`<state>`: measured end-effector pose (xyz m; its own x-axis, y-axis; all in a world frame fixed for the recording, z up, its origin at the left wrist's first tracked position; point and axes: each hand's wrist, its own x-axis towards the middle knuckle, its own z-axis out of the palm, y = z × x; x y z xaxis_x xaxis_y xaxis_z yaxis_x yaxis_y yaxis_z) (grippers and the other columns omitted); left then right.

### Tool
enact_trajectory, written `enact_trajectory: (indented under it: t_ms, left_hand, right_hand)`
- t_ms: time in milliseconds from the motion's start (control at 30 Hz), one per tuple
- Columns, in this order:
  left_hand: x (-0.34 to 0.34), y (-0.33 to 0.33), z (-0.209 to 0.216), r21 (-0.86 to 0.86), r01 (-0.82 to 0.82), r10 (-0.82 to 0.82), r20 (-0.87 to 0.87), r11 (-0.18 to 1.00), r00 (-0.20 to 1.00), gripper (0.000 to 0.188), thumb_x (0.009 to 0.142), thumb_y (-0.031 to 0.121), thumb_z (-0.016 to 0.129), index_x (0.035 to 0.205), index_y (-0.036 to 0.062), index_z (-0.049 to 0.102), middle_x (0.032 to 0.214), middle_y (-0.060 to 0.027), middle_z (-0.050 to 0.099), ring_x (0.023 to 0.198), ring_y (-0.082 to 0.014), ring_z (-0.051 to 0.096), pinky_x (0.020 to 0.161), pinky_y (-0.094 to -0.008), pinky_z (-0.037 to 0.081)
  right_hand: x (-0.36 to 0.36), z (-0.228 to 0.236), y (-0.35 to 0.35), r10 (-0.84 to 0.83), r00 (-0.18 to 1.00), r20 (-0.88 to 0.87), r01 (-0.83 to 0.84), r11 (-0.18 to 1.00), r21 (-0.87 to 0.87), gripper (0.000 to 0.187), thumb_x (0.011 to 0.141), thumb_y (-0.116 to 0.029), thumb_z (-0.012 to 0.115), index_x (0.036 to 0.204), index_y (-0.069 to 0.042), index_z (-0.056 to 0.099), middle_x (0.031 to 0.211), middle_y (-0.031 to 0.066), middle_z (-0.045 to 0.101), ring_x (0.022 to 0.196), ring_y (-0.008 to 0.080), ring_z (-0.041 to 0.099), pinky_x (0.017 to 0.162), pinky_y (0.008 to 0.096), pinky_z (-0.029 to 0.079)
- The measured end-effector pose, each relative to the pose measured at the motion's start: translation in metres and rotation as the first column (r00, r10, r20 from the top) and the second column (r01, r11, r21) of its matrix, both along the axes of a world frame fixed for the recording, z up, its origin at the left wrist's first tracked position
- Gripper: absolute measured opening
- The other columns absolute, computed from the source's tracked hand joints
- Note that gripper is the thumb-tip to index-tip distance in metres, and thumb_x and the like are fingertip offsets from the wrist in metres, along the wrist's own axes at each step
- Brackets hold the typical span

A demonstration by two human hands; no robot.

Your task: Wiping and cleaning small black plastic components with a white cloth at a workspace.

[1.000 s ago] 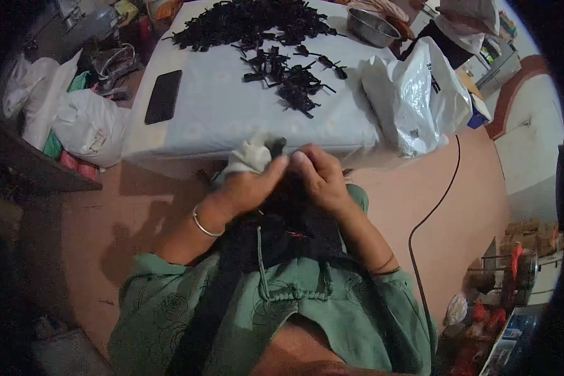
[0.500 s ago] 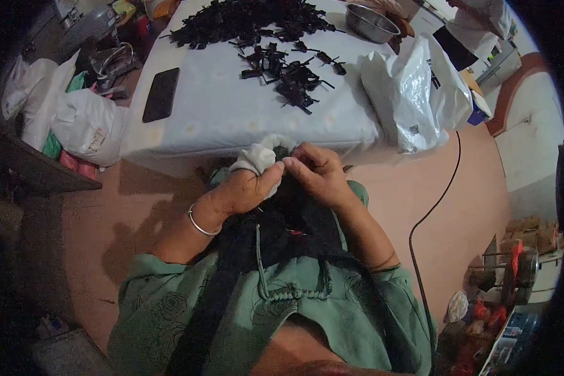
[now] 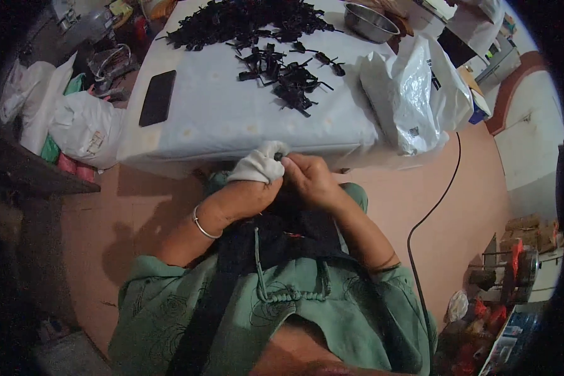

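Observation:
Close to the table's front edge, my left hand (image 3: 247,197) is closed on a bunched white cloth (image 3: 257,166), which covers most of its fingers. A small dark piece (image 3: 278,156) shows at the cloth's edge, between the two hands. My right hand (image 3: 310,178) is pinched against that piece, thumb and forefinger together; what exactly lies in the pinch is too small to make out. Beyond the hands, several small black parts with thin stems (image 3: 294,84) lie in a loose cluster. Behind them spreads a large heap of similar black parts (image 3: 244,25).
The table (image 3: 200,119) has a pale cover. A black phone (image 3: 158,98) lies at its left, a metal bowl (image 3: 371,24) at the far right. A white plastic bag (image 3: 413,97) stands at the right edge. Filled white bags (image 3: 84,128) sit left; a black cable (image 3: 423,219) crosses the floor.
The white cloth has been drawn together and turned over my left hand, hiding more of its fingers. My right hand has shifted slightly left and down, still pinched at the dark piece.

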<state>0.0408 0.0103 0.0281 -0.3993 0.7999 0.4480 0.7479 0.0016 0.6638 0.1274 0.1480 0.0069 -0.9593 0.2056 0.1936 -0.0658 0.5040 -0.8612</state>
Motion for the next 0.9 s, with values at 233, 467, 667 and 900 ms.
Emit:
enact_trajectory:
  t_ms: [233,467,667,900]
  left_hand:
    - [-0.025,-0.002,-0.033,-0.041,-0.06,0.058,-0.039,0.997,0.998,0.032,0.078,0.013,0.057,0.105,-0.0031,0.051,0.095,-0.0174,0.057,0.086,-0.0286,0.057,0.077,-0.032,0.044]
    - [-0.027,0.005,-0.037,-0.067,0.011,0.038,0.675,0.998,0.736,0.026,0.086,0.013,0.048,0.107,-0.0025,0.048,0.094,-0.0097,0.059,0.077,-0.0168,0.06,0.061,-0.027,0.05]
    - [-0.033,0.013,-0.047,0.11,-0.046,-0.094,0.96,0.993,0.265,0.02,0.088,0.014,0.044,0.103,0.0024,0.05,0.091,-0.008,0.059,0.07,-0.0173,0.06,0.052,-0.0268,0.05]
    - [-0.05,0.04,-0.061,0.266,-0.141,-0.294,0.925,0.954,-0.241,0.018,0.087,0.018,0.046,0.094,0.0051,0.055,0.079,-0.0058,0.059,0.061,-0.0155,0.057,0.046,-0.0271,0.045]
  right_hand:
    - [-0.041,0.001,0.06,-0.398,0.906,-0.147,0.402,0.694,0.597,0.016,0.08,-0.016,0.053,0.087,-0.002,0.054,0.073,0.0183,0.059,0.064,0.0335,0.056,0.056,0.0405,0.044]
    - [-0.053,-0.012,0.076,-0.228,0.964,-0.136,0.255,0.642,0.723,0.011,0.079,-0.011,0.048,0.086,-0.003,0.047,0.072,0.0193,0.056,0.065,0.0381,0.055,0.057,0.0449,0.044]
    - [-0.037,-0.009,0.057,-0.227,0.931,-0.286,0.354,0.752,0.556,0.012,0.079,-0.009,0.049,0.088,-0.001,0.045,0.075,0.0212,0.056,0.066,0.039,0.054,0.057,0.0445,0.044]
    - [-0.029,-0.02,0.044,-0.165,0.935,-0.313,0.318,0.781,0.538,0.012,0.078,-0.005,0.051,0.089,-0.003,0.047,0.074,0.0195,0.055,0.066,0.0381,0.054,0.056,0.0428,0.043]
